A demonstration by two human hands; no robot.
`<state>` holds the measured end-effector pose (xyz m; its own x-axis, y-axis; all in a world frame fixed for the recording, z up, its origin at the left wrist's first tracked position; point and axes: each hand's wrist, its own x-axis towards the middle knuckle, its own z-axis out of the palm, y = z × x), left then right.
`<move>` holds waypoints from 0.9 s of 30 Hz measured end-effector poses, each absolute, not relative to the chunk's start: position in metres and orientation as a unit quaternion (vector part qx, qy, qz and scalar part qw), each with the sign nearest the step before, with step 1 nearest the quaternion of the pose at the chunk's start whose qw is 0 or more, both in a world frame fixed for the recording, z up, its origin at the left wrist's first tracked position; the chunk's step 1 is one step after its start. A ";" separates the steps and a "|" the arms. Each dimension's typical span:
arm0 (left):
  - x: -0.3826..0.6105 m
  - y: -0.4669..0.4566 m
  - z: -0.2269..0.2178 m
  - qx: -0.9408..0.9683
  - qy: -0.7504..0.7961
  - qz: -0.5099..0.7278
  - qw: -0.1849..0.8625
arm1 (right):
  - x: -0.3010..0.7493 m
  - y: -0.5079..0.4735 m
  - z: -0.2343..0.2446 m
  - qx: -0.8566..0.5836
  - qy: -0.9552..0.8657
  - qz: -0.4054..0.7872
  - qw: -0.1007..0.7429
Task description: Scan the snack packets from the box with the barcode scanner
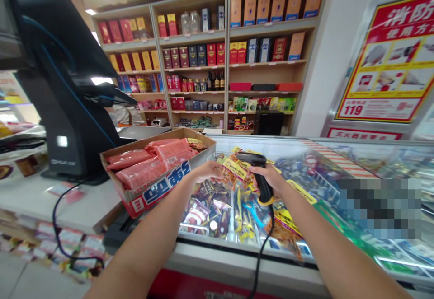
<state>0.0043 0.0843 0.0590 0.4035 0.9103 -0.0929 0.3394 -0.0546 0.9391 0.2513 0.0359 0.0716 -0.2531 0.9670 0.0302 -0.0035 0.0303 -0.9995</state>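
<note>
In the head view my right hand (270,175) is wrapped round the handle of a black barcode scanner (260,177), its cable running down toward me. My left hand (208,171) pinches the edge of a clear snack packet (233,167) with a yellow label and orange-brown contents. The scanner's head is over the packets, close to the held one. More of these packets lie on the glass top of the freezer (212,233); another yellow-labelled packet (286,226) rests below my right wrist. The left fingertips are partly hidden by the packet.
A cardboard box (162,186) of red-pink packages (174,152) stands to the left of my left hand. Beyond it is a black checkout terminal (64,86) on a white counter (79,204). Shelves (193,39) of boxed goods line the back wall. A black cable (56,226) hangs at left.
</note>
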 end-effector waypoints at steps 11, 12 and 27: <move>0.015 0.093 0.058 0.493 0.470 0.585 0.440 | 0.243 0.026 0.075 -0.425 -0.600 0.520 0.435; 0.015 0.093 0.058 0.495 0.471 0.586 0.436 | 0.242 0.025 0.075 -0.426 -0.600 0.520 0.434; 0.017 0.089 0.062 0.487 0.477 0.588 0.437 | 0.242 0.023 0.075 -0.423 -0.604 0.541 0.404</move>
